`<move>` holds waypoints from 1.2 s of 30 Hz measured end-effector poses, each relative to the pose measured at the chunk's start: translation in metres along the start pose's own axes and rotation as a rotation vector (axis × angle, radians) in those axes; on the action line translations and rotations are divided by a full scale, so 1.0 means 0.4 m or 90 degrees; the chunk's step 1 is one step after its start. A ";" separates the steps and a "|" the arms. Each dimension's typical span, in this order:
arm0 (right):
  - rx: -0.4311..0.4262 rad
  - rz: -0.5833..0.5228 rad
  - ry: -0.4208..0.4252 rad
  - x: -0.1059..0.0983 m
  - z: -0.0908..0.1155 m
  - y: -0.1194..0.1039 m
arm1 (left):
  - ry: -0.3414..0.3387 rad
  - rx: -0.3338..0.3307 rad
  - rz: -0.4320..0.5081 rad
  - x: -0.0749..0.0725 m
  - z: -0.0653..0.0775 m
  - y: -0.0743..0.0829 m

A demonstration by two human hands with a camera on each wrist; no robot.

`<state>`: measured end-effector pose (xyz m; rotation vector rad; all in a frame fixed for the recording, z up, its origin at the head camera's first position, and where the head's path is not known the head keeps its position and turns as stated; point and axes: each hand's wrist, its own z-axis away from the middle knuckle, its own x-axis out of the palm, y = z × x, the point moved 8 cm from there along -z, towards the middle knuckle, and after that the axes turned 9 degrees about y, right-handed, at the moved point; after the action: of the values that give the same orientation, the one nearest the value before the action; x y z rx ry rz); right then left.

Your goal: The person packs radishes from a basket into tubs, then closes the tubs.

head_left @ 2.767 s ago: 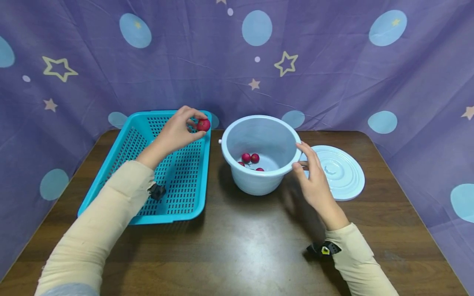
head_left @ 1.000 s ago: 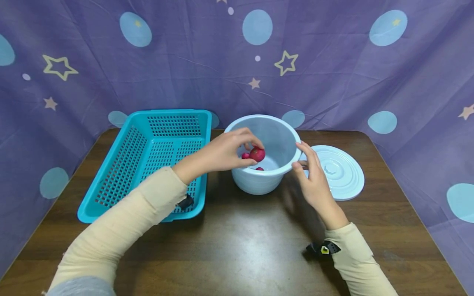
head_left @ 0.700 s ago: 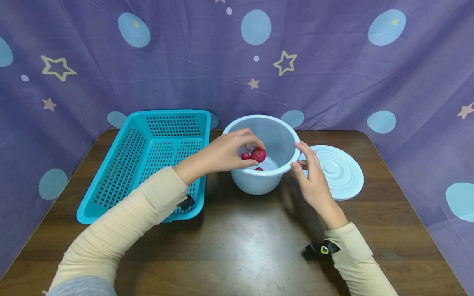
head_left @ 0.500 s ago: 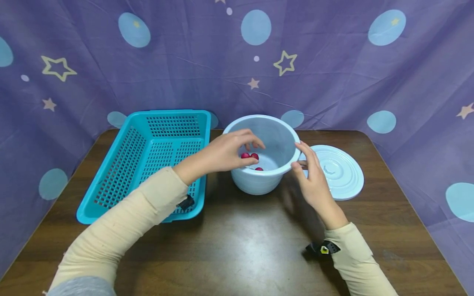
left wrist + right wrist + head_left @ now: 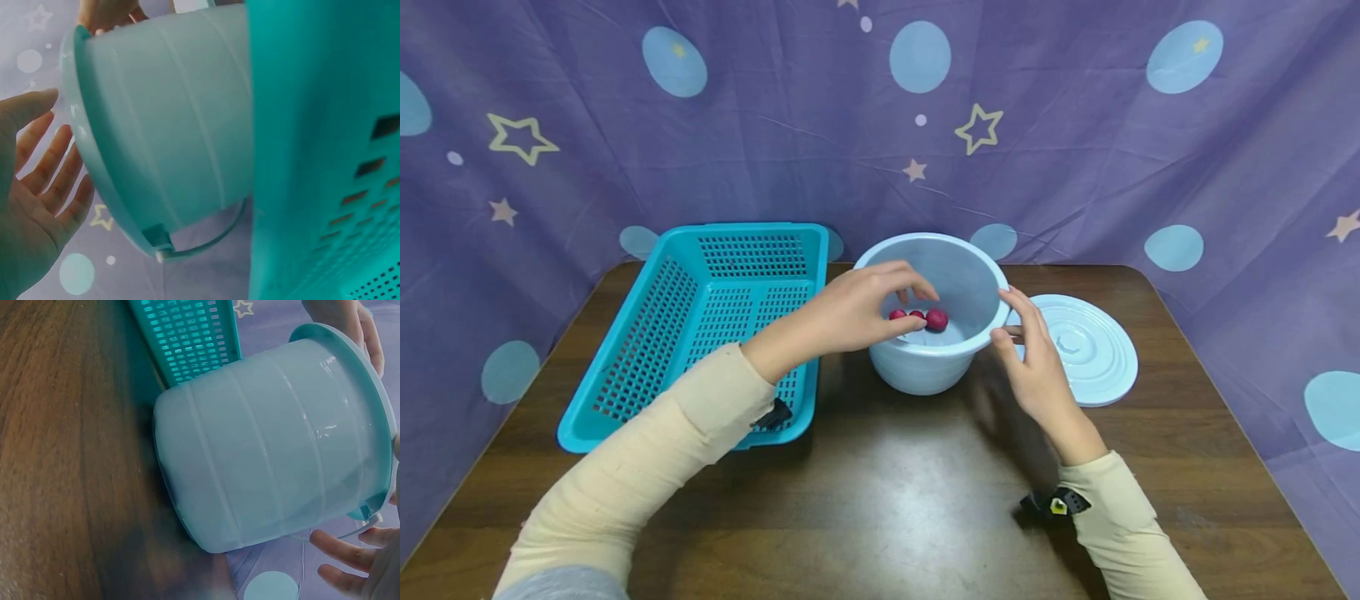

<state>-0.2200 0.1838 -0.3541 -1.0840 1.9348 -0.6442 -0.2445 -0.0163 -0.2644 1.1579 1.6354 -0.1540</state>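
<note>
My left hand [image 5: 865, 310] is over the left side of a pale blue bucket [image 5: 919, 377], its fingers and thumb spread apart with nothing between them. Inside the bucket, on its floor, lie several small round red radishes [image 5: 937, 320], partly covered by the left thumb in the head view. At the bucket's right rim, my right hand [image 5: 1037, 375] holds on, thumb and index fingertip at the edge and other fingers outside. In the left wrist view the left hand [image 5: 47, 181] shows an open palm beside the rim. The bucket's thin handle [image 5: 215, 240] hangs down.
A turquoise slotted basket [image 5: 816, 367] stands left of the bucket, under the left forearm. Behind my right hand lies a round pale blue lid [image 5: 1093, 350]. All stand on a dark wooden table [image 5: 880, 500], with a purple patterned curtain [image 5: 820, 150] behind.
My left hand carried a radish from over the basket to the bucket and let it go; the radish dropped and now lies on the bucket's floor. The right hand stayed at the rim.
</note>
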 end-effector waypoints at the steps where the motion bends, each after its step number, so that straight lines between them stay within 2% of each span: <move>1: 0.001 0.001 -0.002 0.000 0.000 -0.001 | 0.002 -0.003 -0.003 -0.004 0.003 0.006; 4: 0.007 -0.001 -0.015 -0.001 -0.003 -0.005 | 0.006 -0.005 -0.017 -0.014 0.013 0.026; 9: 0.019 0.006 -0.055 -0.010 -0.013 -0.006 | 0.014 0.016 -0.030 -0.025 0.027 0.070; 15: 0.035 0.002 -0.116 -0.017 -0.014 -0.003 | 0.048 0.029 -0.008 -0.041 0.054 0.122; 19: 0.036 0.007 -0.111 -0.037 -0.009 0.002 | 0.070 0.041 0.026 -0.036 0.067 0.151; 25: -0.008 0.020 -0.074 -0.098 -0.002 -0.002 | 0.100 0.080 0.094 -0.005 0.079 0.190; 28: -0.047 0.027 -0.051 -0.137 0.005 -0.006 | 0.108 0.085 0.126 0.017 0.087 0.208; 33: -0.088 0.050 -0.035 -0.199 0.024 0.005 | 0.088 0.075 0.185 0.073 0.106 0.237; 36: -0.069 0.066 -0.050 -0.228 0.037 0.028 | 0.057 0.073 0.201 0.119 0.113 0.248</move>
<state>-0.1847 0.2678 -0.3340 -1.0518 1.9619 -0.4378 -0.1387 0.0360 -0.2783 1.5132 1.5138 0.0078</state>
